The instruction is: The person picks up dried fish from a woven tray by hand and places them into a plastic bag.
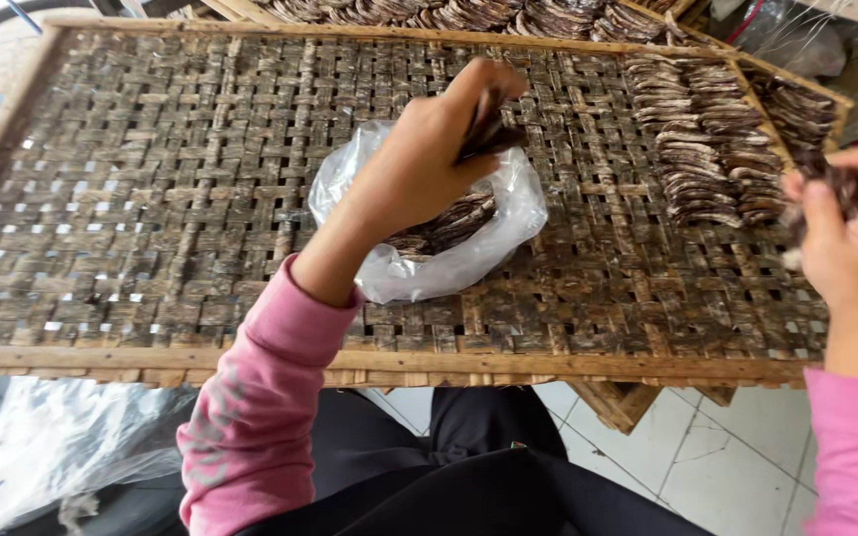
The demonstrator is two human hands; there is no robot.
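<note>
My left hand (434, 149) is raised over a clear plastic bag (508, 228) and pinches a small bunch of dark brown dried strips (492, 134). More of these strips lie inside the bag (454, 223). The bag rests on a woven bamboo drying tray (151, 199). My right hand (851, 233) is at the tray's right edge, closed on a few dark strips (851, 186). Rows of laid-out strips (702, 149) cover the tray's far right part, close to my right hand. Both sleeves are pink.
Another tray loaded with dried strips (469, 12) lies behind this one. A crumpled plastic sheet (52, 447) lies at lower left. The tray's wooden frame (449, 362) runs along the near edge over my lap. White floor tiles (707, 467) show at lower right.
</note>
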